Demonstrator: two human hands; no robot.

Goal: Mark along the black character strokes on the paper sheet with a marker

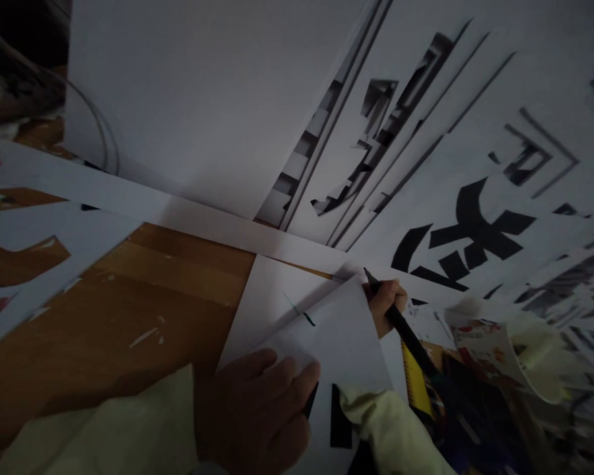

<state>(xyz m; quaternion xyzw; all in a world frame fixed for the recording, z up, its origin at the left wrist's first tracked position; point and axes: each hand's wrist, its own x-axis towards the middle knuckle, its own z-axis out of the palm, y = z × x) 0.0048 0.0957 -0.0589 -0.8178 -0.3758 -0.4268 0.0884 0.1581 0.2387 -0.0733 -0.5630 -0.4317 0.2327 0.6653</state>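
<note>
Dim, greyish light falls on a brown wooden tabletop with a smooth, faintly glossy surface [188, 297], brighter in one band; beyond its far left side, the surroundings sink into near-black shadow.

Room over wooden tabletop [178, 310], apparently, between white sheets [250, 287]

Cut sheets and scraps around a wooden table [183, 290].
Far right, white sheets [426, 204] with angular cut-outs overlap; a blank panel [178, 99] stands far left of them. At left lies another cut sheet [96, 227], with paper scraps [144, 338] beside it. Near right are a yellow item [416, 382] and a red-printed cup [492, 356].
</note>
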